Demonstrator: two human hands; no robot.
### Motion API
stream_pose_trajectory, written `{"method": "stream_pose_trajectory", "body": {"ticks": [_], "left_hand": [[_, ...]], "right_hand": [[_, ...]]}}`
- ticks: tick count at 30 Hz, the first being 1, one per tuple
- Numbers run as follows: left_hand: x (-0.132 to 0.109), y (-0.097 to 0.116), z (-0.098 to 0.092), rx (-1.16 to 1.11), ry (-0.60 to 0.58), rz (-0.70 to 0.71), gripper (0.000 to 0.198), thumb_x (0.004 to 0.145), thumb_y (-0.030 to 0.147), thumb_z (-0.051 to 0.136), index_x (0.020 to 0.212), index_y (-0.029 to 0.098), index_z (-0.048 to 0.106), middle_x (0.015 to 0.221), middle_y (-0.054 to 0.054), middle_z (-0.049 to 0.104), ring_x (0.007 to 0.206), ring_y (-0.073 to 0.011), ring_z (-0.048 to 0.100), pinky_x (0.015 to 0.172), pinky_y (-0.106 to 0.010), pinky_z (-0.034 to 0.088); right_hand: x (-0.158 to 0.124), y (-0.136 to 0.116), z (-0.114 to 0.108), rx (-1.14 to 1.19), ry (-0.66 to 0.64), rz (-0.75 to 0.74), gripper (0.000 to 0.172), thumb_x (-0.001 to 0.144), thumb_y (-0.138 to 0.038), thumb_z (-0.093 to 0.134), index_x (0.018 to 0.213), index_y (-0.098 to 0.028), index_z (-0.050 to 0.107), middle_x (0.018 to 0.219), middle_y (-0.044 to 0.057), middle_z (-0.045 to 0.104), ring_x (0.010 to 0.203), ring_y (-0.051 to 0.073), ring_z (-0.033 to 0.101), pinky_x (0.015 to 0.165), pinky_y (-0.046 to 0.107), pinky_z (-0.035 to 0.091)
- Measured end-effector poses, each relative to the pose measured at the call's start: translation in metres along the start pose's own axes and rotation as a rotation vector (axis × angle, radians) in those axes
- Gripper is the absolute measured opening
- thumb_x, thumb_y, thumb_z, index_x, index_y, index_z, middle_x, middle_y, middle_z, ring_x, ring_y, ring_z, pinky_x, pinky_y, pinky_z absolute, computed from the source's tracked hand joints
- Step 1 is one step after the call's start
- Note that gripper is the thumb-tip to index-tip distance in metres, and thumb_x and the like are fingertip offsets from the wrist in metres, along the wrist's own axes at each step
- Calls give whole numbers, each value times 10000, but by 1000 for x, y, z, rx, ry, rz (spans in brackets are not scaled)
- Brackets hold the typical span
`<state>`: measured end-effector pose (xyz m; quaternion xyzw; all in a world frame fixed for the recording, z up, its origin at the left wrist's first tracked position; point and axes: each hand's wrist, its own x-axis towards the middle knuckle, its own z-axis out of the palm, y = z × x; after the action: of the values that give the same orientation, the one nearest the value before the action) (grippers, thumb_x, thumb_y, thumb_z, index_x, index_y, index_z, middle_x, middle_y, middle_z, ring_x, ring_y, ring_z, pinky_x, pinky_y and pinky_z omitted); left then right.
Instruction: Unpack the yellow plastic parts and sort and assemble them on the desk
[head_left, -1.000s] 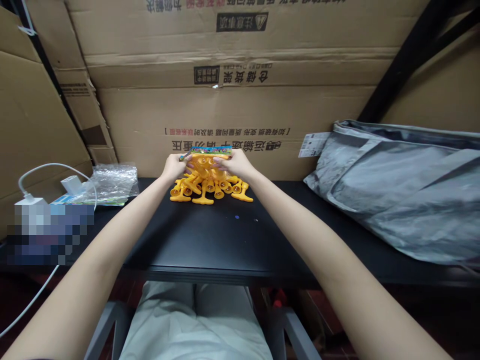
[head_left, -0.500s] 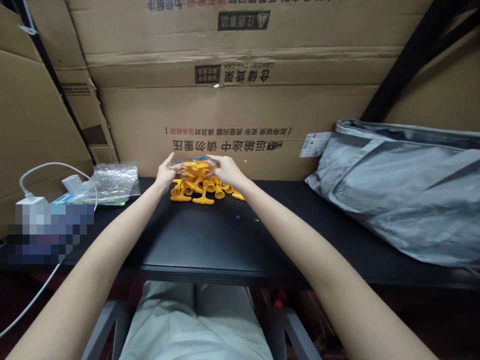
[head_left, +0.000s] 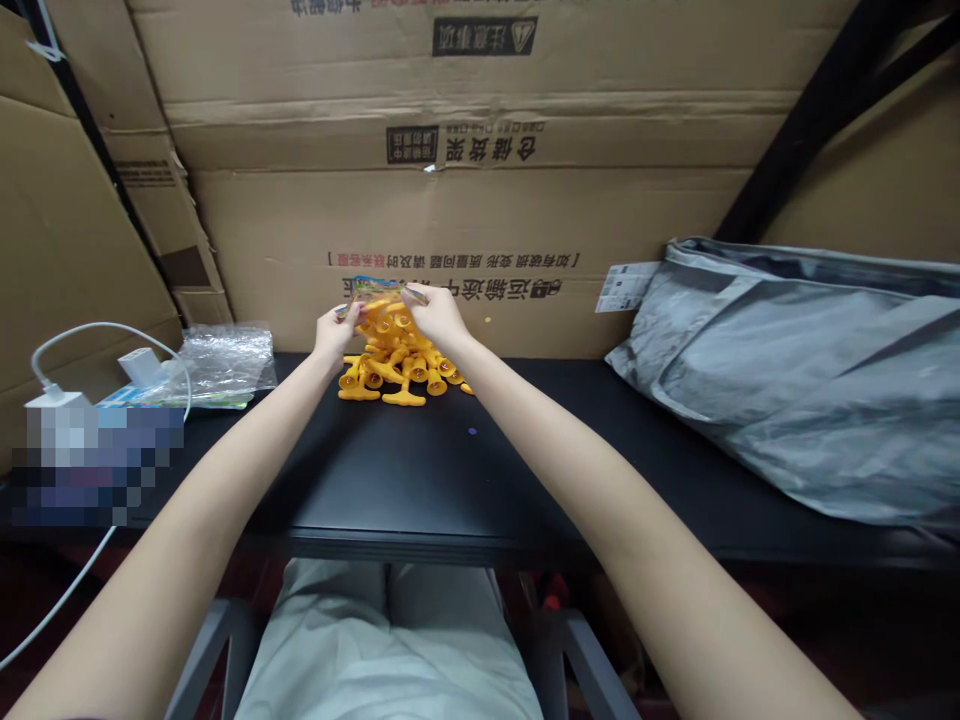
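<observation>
Both my hands grip a clear plastic bag (head_left: pixel 367 290) with a coloured blue and green top, raised over the table's far side. My left hand (head_left: pixel 337 330) is closed on its left edge, and my right hand (head_left: pixel 436 312) pinches its right upper edge. Yellow plastic pieces (head_left: pixel 386 322) show at the bag; whether all of these are inside it I cannot tell. Directly below lies a pile of yellow T-handled plastic pieces (head_left: pixel 405 398) with bell-shaped cup ends. My right forearm hides the pile's right side.
The black table (head_left: pixel 405 490) runs up to a printed cardboard wall (head_left: pixel 480 215). On the right rests a grey fabric bag (head_left: pixel 795 390). At left are a white charger (head_left: pixel 60 415) with its cable, a crumpled clear wrapper (head_left: pixel 229 360) and a pixelated object (head_left: pixel 97 465). A small blue disc (head_left: pixel 472 431) lies near my right forearm.
Both hands have risen a little, lifting and tipping up the plastic bag above the pile. My fingers have closed more tightly along its edges. The view has shifted slightly.
</observation>
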<state>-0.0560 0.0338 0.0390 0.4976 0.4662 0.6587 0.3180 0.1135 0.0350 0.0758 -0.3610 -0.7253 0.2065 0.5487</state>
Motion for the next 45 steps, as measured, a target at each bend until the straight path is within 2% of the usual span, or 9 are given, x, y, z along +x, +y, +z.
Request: {"method": "stream_pose_trajectory", "body": {"ticks": [6,12,16,21,25,30,34,40,45], "left_hand": [[1,16,4,-36,-17,50,334,904,418,549,1127,180,620,1193,-102,683,1096,-190,649,730,-202,523],[-6,21,2,-34,-141,-185,579,861,531,579,1332,227,437,961,-82,735,670,-164,707,630,-270,545],[-6,17,-4,15,-160,-262,595,854,529,592,1339,230,420,779,-41,729,602,-156,686,599,-260,529],[2,19,-3,28,-103,-109,437,837,510,617,1143,198,596,896,-68,730,746,-149,696,588,-207,501],[6,28,-1,10,-105,-43,410,851,502,589,1134,208,626,1075,-90,708,924,-179,683,633,-206,514],[6,40,1,-3,-131,13,392,836,428,594,1190,265,625,1290,-62,619,1208,-244,564,859,-346,523],[7,47,0,-83,-176,52,456,832,315,504,1282,305,578,1378,-17,554,1290,-261,492,944,-449,476],[-5,54,-6,-199,-155,144,478,905,400,391,1357,299,510,1362,-27,557,1252,-272,531,940,-452,480],[-38,45,1,-298,-158,2,450,880,478,551,1267,248,553,1180,-75,662,982,-231,678,780,-336,557]], "right_hand": [[12,-6,-10,-113,54,-64,261,893,-267,523,1008,-167,735,1060,74,726,1046,229,658,970,390,484],[14,-9,-6,-110,16,-24,329,927,-420,511,1019,-180,716,845,49,710,859,233,716,852,390,541],[17,-10,-4,-105,49,-3,403,938,-497,473,1029,-174,697,808,50,686,777,220,717,813,391,551],[25,-11,-8,-101,120,-132,445,957,-503,418,1145,-184,666,1031,82,697,1024,244,662,898,421,523],[33,-13,-13,-126,142,-258,406,972,-424,414,1201,-183,648,1168,85,666,1152,242,597,998,439,469],[48,-17,-22,-166,130,-400,389,986,-370,403,1232,-177,634,1228,79,630,1245,237,532,1072,466,395],[53,-22,-32,-172,107,-455,422,995,-425,374,1280,-214,604,1272,53,598,1298,238,485,1084,497,365],[17,-31,-47,-111,131,-431,533,993,-554,262,1321,-277,578,1317,32,583,1350,251,432,1088,511,362],[-34,-26,-46,22,83,-342,496,980,-549,326,1146,-272,702,1267,27,631,1228,215,558,1046,443,444]]}}
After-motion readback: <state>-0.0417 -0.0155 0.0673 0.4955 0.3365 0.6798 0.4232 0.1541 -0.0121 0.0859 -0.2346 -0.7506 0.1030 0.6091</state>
